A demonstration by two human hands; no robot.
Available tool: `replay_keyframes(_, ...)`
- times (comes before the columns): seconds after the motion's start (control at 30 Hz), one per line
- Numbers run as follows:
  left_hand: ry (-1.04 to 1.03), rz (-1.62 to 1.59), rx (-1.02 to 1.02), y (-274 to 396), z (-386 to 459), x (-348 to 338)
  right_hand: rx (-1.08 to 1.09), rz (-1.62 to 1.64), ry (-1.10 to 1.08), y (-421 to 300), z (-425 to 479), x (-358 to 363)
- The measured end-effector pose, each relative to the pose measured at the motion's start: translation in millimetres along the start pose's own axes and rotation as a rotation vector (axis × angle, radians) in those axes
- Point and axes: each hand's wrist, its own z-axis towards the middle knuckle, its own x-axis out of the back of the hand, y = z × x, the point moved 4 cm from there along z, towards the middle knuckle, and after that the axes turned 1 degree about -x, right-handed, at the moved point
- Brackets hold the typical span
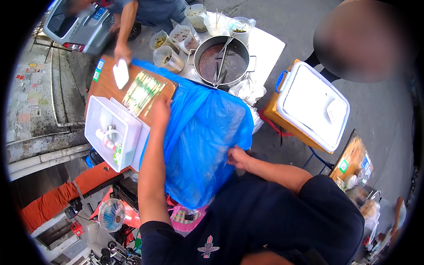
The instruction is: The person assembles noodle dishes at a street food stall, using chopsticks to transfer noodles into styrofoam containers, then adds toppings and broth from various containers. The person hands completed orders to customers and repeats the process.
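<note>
A blue plastic sheet [205,132], creased and glossy, is spread before me. My right hand [236,157] has its fingers curled on the sheet's right edge. Over the right end of a brown wooden board [99,86] is my left hand [161,108], close to the sheet's border; its fingers are partly hidden, so what it holds is unclear. Beside it, several wrapped disposable chopsticks [142,91] with green marks lie in a row on the board. Another person's hand [122,53] holds a white flat object [121,73] above the board's far side.
A large metal pot [222,61] of dark liquid, tongs inside, stands beyond the sheet among several plastic jugs [184,37]. White plastic bins [109,132] sit at left. A lidded box [313,102] is on the right. A fan [112,215] is at lower left.
</note>
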Motion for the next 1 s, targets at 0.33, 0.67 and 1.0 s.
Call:
replay_keyframes(0.33, 0.059, 0.285, -0.218, 1, -19, -14, -0.474, 0.35, 0.108, -48, -36, -20)
replay_keyframes(0.67, -0.133, -0.726, -0.302, 218, -115, 39, -0.267, 0.243, 0.082, -48, -62, 71)
replay_keyframes(1.0, -0.917, -0.461, -0.903, 216, -359, -209, -0.148, -0.809, 0.78, 123, -210, 182)
